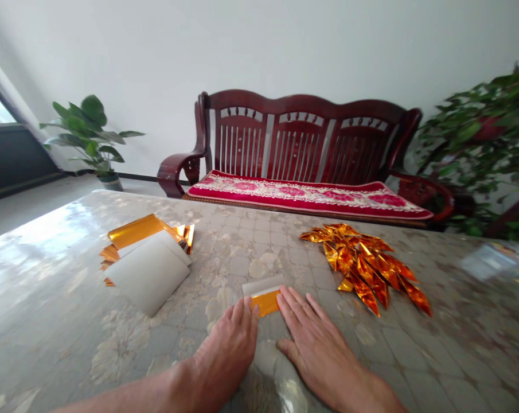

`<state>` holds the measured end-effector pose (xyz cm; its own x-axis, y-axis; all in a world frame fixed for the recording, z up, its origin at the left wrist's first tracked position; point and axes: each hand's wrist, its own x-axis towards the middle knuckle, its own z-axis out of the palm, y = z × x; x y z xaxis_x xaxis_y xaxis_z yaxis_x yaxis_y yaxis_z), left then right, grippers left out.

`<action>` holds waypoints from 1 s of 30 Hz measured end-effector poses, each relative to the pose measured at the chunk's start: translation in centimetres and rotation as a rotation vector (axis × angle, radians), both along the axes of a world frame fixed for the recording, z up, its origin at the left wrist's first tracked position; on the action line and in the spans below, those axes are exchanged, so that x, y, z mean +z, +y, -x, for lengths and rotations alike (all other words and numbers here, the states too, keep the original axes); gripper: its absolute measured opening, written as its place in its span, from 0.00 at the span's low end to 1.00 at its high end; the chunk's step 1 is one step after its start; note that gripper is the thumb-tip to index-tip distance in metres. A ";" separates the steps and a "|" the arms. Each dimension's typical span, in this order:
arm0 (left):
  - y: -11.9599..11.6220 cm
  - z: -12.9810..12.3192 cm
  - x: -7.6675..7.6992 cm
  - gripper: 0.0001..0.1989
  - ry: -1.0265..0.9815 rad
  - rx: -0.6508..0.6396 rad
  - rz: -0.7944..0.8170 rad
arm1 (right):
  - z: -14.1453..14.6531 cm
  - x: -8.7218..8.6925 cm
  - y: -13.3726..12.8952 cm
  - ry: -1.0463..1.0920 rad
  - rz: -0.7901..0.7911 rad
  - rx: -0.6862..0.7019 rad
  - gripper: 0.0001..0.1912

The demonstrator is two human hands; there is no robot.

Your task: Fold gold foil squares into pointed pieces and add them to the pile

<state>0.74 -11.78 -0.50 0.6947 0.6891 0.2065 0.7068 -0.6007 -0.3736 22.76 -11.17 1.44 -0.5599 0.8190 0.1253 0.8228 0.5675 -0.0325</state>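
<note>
A small sheet of gold foil paper (pixel 265 303) lies on the table in front of me, with a folded gold panel toward me and a pale strip along its far edge. My left hand (pixel 231 341) has its fingers bent and pressed together on the paper's left end; its thumb is mostly hidden. On the right end rest the fingertips of my right hand (pixel 313 335), which lies flat with the fingers stretched out and the thumb apart. To the right sits a pile of folded gold foil pieces (pixel 365 261) with pointed ends.
Loose foil sheets (pixel 153 275), some white side up, are stacked at the left of the patterned table (pixel 225 241). Clear plastic packaging (pixel 489 261) lies at the far right. Beyond the table stand a wooden bench (pixel 302 137) and potted plants (pixel 91 135).
</note>
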 end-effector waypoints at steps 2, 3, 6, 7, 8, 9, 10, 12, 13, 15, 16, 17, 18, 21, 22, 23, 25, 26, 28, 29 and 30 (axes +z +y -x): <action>-0.1 0.0 0.4 0.27 -0.002 -0.011 0.030 | -0.3 0.2 0.3 -0.013 0.005 -0.017 0.36; -0.1 0.0 0.7 0.27 -0.003 -0.023 0.052 | -0.4 0.2 0.5 -0.016 0.008 -0.027 0.35; -0.1 -0.3 1.9 0.23 -0.020 -0.056 0.154 | -0.7 0.3 0.9 -0.023 0.017 -0.075 0.33; 0.1 -0.4 2.4 0.21 -0.035 -0.060 0.202 | -0.8 0.3 1.0 -0.030 0.017 -0.100 0.33; 0.3 -0.5 3.0 0.18 -0.054 -0.073 0.260 | -0.9 0.3 1.2 -0.040 0.014 -0.130 0.32; 0.6 -0.5 3.5 0.15 -0.078 -0.094 0.325 | -1.0 0.3 1.4 -0.051 0.006 -0.164 0.32; 1.0 -0.4 4.0 0.13 -0.104 -0.097 0.384 | -1.2 0.2 1.7 -0.060 -0.007 -0.199 0.31; 1.8 -0.3 4.9 0.09 -0.149 -0.097 0.474 | -1.5 0.1 2.1 -0.072 -0.038 -0.235 0.30; 2.3 -0.1 5.1 0.08 -0.174 -0.090 0.490 | -1.7 0.0 2.4 -0.075 -0.051 -0.226 0.30; 3.1 0.2 5.2 0.07 -0.234 -0.107 0.508 | -2.1 -0.1 2.7 -0.076 -0.078 -0.191 0.28; 3.4 0.3 5.2 0.07 -0.274 -0.128 0.501 | -2.3 -0.1 2.8 -0.072 -0.093 -0.175 0.28; 3.8 0.4 5.0 0.08 -0.313 -0.160 0.485 | -2.4 -0.2 2.8 -0.066 -0.108 -0.164 0.27; 4.1 0.5 4.8 0.10 -0.349 -0.196 0.454 | -2.5 -0.2 2.9 -0.058 -0.123 -0.158 0.27; 4.9 0.7 4.2 0.15 -0.369 -0.289 0.326 | -2.7 -0.4 2.9 -0.034 -0.155 -0.133 0.25; 5.1 0.7 4.1 0.16 -0.354 -0.299 0.298 | -2.7 -0.4 3.0 -0.027 -0.165 -0.125 0.25; 5.3 0.8 3.9 0.16 -0.340 -0.298 0.284 | -2.8 -0.5 3.0 -0.018 -0.175 -0.119 0.24; 5.7 0.8 3.5 0.15 -0.325 -0.283 0.298 | -2.8 -0.6 3.1 0.003 -0.202 -0.115 0.23; 5.9 0.8 3.4 0.15 -0.329 -0.276 0.316 | -2.7 -0.7 3.1 0.016 -0.219 -0.113 0.23; 6.1 0.9 3.1 0.16 -0.358 -0.271 0.367 | -2.6 -0.6 3.1 0.054 -0.256 -0.101 0.22; 6.3 0.9 3.0 0.16 -0.382 -0.269 0.398 | -2.5 -0.4 3.2 0.080 -0.266 -0.084 0.21; 6.4 0.9 3.0 0.16 -0.409 -0.269 0.431 | -2.4 -0.2 3.1 0.107 -0.269 -0.058 0.19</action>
<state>-0.19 -5.41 2.50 0.7783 0.5824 0.2348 0.5449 -0.8122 0.2083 25.15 -8.03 1.21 -0.4848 0.7789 0.3978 0.8542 0.5194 0.0240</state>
